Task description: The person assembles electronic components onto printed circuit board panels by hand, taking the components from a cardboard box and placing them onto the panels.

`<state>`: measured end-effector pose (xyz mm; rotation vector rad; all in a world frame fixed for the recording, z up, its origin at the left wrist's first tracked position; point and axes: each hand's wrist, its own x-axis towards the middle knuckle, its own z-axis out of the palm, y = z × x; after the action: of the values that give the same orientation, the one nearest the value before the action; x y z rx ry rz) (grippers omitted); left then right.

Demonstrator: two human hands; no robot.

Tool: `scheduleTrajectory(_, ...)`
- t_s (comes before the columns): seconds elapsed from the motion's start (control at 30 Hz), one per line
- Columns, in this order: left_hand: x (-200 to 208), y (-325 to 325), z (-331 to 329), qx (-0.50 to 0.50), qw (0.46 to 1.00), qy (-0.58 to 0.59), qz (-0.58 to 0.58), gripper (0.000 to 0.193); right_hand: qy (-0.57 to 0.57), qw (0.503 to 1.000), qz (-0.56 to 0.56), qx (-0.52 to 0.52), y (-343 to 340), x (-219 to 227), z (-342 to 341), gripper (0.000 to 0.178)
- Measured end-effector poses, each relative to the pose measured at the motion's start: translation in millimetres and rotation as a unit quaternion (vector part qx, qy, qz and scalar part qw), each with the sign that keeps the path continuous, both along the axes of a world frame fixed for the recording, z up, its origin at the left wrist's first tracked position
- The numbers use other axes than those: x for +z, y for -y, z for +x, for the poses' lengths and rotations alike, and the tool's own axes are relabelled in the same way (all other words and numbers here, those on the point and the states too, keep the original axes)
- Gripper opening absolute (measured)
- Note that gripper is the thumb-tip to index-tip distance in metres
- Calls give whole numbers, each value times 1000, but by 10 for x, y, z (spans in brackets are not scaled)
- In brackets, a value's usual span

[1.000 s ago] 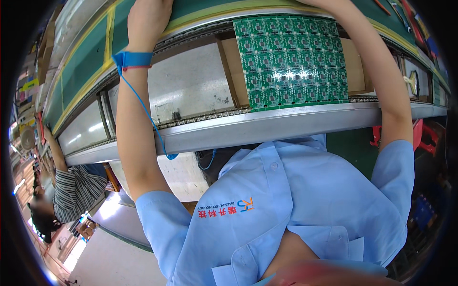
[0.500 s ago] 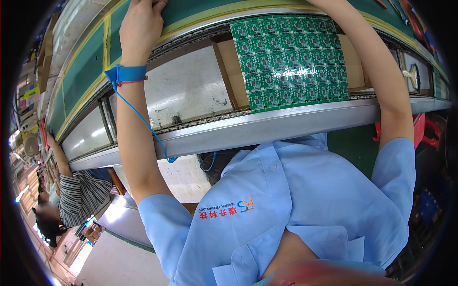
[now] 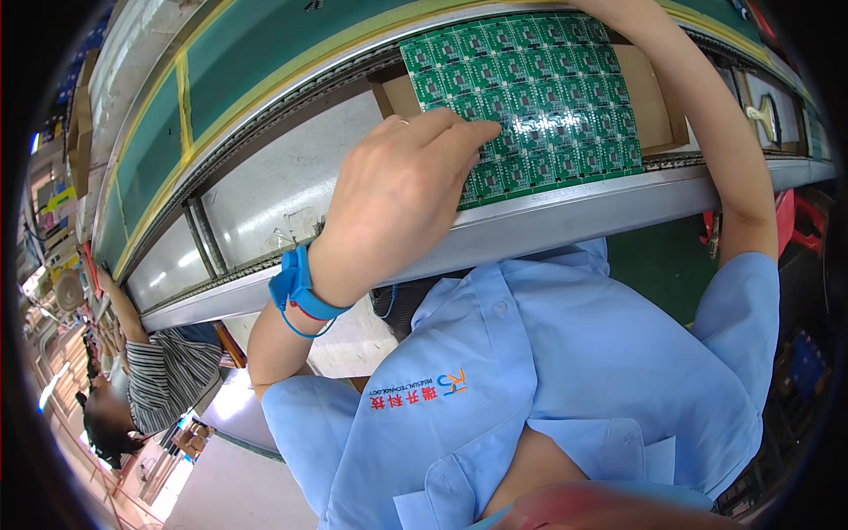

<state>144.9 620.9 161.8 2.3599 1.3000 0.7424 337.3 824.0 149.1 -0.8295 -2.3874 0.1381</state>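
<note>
A green panel of many small printed circuit boards [image 3: 552, 84] lies across the two rails of the conveyor, with a dark chip on each board. My left hand [image 3: 397, 190] is over the panel's near left part. Its index finger reaches over the boards and the other fingers are curled and drawn together; what they pinch, if anything, is hidden. A blue wrist strap [image 3: 300, 287] with a cord is round my left wrist. My right forearm [image 3: 698, 106] passes the panel's right side, and the right hand is beyond the upper edge.
A metal rail [image 3: 548, 199] runs along the near side. Cardboard [image 3: 649, 97] shows beneath the panel. Beyond the far rail is a green surface edged with yellow tape [image 3: 291, 75]. At the far left sits a person in a striped shirt [image 3: 172, 380]. A red stool [image 3: 799, 221] stands at right.
My left hand has come back from the far green surface, moving toward me and right, down to the circuit board panel. My right arm has shifted slightly; its hand stays out of sight.
</note>
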Motion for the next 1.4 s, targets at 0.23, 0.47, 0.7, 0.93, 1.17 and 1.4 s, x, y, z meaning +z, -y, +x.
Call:
scheduleTrajectory(0.23,9,-35,73,-18,998,-67,-9,26,-85,968,-233,-29,91,116,76,15)
scheduleTrajectory(0.47,67,10,83,-33,994,-98,43,27,-126,959,-249,-42,-63,-15,102,14)
scheduleTrajectory(0.7,124,-784,-784,232,964,-90,90,17,-50,991,-118,-45,-240,-142,183,16)
scheduleTrajectory(0.93,20,-1350,-889,241,969,0,-52,16,-58,980,-175,-73,-187,-13,352,16)
scheduleTrajectory(1.17,-75,-1209,-1047,233,971,-57,-15,16,6,937,-348,-15,643,438,281,14)
scheduleTrajectory(1.4,71,-1143,-824,255,966,-28,-37,12,40,969,-224,91,1607,177,638,9)
